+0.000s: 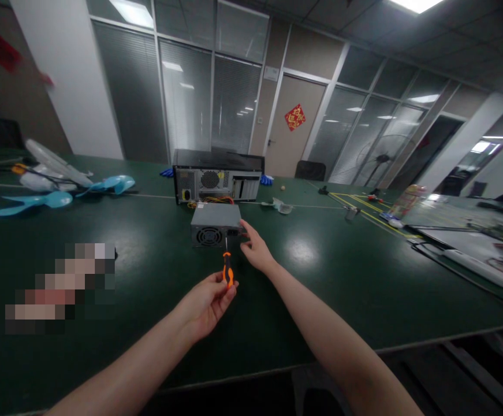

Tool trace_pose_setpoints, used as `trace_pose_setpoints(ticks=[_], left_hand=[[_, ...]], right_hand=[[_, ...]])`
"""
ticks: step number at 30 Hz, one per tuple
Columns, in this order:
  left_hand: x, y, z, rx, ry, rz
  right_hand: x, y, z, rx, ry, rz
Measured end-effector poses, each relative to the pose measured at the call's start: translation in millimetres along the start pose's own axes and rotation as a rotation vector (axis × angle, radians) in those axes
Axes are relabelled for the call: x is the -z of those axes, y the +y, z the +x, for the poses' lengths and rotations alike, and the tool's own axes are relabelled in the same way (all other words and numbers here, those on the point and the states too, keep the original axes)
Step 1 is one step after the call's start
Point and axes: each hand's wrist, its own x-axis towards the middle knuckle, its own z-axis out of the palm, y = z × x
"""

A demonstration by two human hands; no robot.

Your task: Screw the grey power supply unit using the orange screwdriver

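Between the fingers of my left hand (210, 303) is an orange and black screwdriver (228, 270), its thin shaft pointing away from me. The shaft's tip reaches the near face of a grey power supply unit (216, 216), close to the socket; I cannot tell whether it touches a screw. A round fan grille shows on that face, left of the socket. My right hand (255, 247) rests against the unit's right side with its fingers partly spread. Colored wires (223, 200) run behind the unit toward a black computer case (219, 179) lying on its side.
A green table (156, 323) spreads around the unit. Light-blue fan blades (38, 203) and a white fan part lie at the left, near a pixelated patch. Small clear plastic (280, 205) lies right of the case. A flat panel (472, 248) with cables occupies the far right.
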Motion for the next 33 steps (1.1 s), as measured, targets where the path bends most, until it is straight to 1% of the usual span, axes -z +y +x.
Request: trace_pose_setpoints(ticks=[4,11,17,22,25,28,33], left_hand=[[-0.6,1.5,-2.9,0.026,-0.014,0.005],[0.2,1.4,-0.8,0.05,-0.066,-0.082],[1.5,0.6,0.5,0.027,-0.069,-0.071],[-2.0,2.0,-2.7,-0.013,-0.073,-0.053],[-3.0,2.5,-3.7,-0.011,-0.087,-0.061],[-2.2,0.8,-2.6,-0.017,-0.075,-0.061],[-1.3,-3.3,0.1,-0.045,-0.01,-0.033]], right_hand=[[0.0,-0.7,-0.4,0.006,0.007,0.001],[0.1,-1.0,-0.2,0.0,0.003,-0.013],[-0.6,1.4,0.4,0.01,0.006,-0.019],[-0.2,1.1,0.1,0.0,0.004,-0.013],[0.7,-0.7,-0.7,0.005,0.004,-0.015],[1.3,-2.1,-1.5,0.011,0.009,-0.02],[0.9,-2.9,-1.5,0.009,0.01,-0.018]])
